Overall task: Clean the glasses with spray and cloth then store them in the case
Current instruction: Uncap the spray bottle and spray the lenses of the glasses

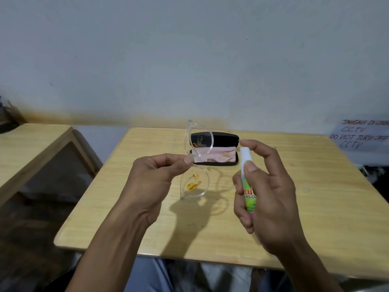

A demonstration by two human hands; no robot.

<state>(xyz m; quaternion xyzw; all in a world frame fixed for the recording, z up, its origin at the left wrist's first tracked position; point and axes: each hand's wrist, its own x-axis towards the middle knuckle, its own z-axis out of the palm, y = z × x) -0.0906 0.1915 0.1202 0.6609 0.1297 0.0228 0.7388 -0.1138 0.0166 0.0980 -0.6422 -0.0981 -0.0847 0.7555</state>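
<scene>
We have a light wooden table (315, 207) in front of us, its pale grain running across the top and its near edge rounded at the left corner. Directly on it, toward the far edge, lies a black glasses case (214, 163) — open, lid (223, 139) tilted up at the back, a pink cloth (214, 155) spread inside the lower half. Shadows fall on the bare wood near the middle. To the left, well apart across a gap, we see a second wooden table (25, 140) of the same pale colour — only its corner shows.
</scene>
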